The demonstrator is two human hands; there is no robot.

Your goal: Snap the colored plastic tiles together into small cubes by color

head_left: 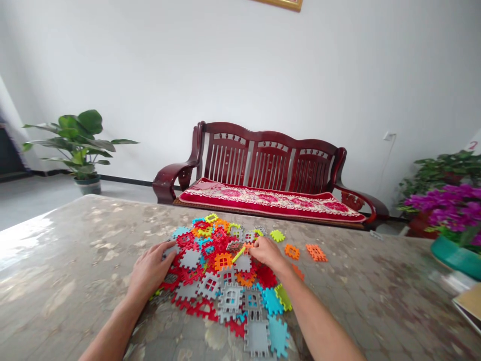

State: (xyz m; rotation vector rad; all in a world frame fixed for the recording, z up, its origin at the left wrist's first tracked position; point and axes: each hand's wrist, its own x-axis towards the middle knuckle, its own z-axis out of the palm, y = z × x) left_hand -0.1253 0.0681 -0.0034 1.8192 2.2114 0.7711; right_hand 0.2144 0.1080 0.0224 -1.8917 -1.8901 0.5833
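Observation:
A heap of flat plastic interlocking tiles (190, 259) with notched edges lies before me, in red, grey, orange, blue and yellow-green. Some have window-like cut-outs, such as a grey window tile (230, 298) near the front. My left hand (152, 268) rests at the heap's left side, thumb and fingers apart, touching a grey tile (171, 249). Over the heap's right part, my right hand (266, 252) is closed in a pinch. A yellow-green tile (238, 254), seen edge-on, sticks out by its fingertips beside an orange tile (248, 247). The fingers partly hide the grip.
Loose orange tiles (316, 252) and a yellow-green tile (277, 235) lie right of the heap on the patterned tablecloth (361, 286). Purple flowers in a teal pot (453, 255) stand at the right edge. Behind the table are a wooden bench (268, 160) and a potted plant (88, 185).

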